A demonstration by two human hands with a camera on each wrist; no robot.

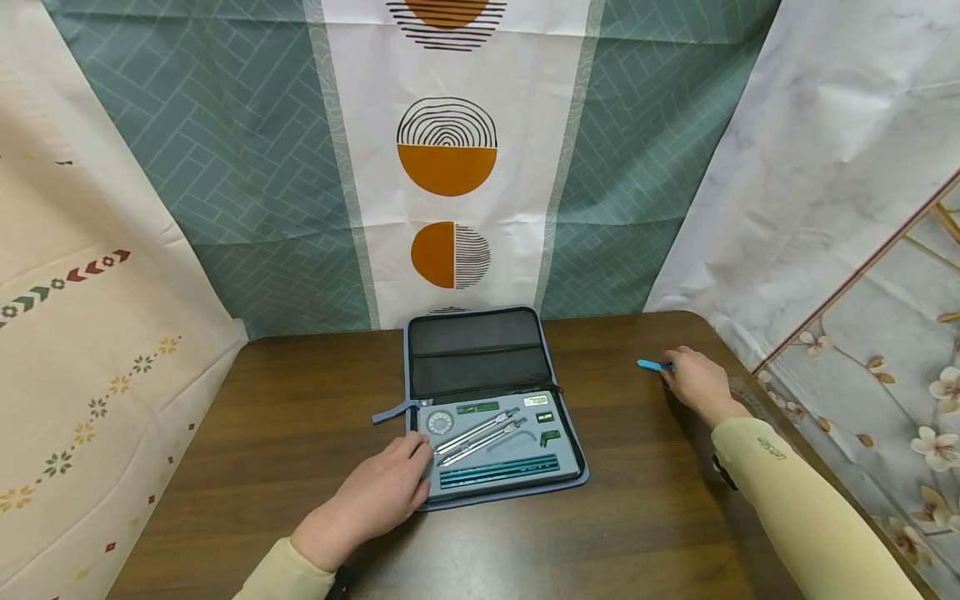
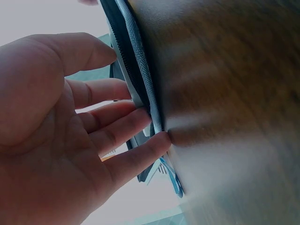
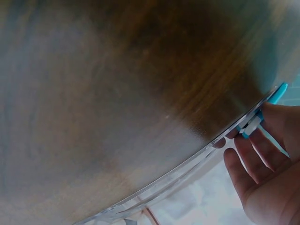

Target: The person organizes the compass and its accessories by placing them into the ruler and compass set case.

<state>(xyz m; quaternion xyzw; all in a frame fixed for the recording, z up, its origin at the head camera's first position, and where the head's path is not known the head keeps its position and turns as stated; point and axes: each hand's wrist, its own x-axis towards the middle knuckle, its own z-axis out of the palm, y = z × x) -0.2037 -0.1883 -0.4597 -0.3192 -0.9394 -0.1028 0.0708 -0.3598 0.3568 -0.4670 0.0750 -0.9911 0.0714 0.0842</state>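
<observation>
A zippered drawing set case [image 1: 498, 492] lies unfolded on the table, its dark lid [image 1: 480, 371] laid back. Its grey tray holds metal compasses [image 1: 480, 435], teal pencils [image 1: 498, 472], a round disc [image 1: 439, 422] and small green pieces. At its left edge rests my left hand [image 1: 382, 487]; the left wrist view shows the fingers mostly straight against the zipper edge [image 2: 136, 61]. Far to the right, my right hand [image 1: 699, 383] pinches a slim blue object [image 1: 651, 365], low over the table. A white part shows on it [image 3: 252, 125] in the right wrist view; its exact kind I cannot tell.
The brown wooden table [image 1: 300, 392] ends at a patterned curtain [image 1: 450, 242] behind the case. A clear plastic strip [image 3: 168, 176] appears beside the right hand in the right wrist view. A blue strap [image 1: 392, 412] sticks out left of the case.
</observation>
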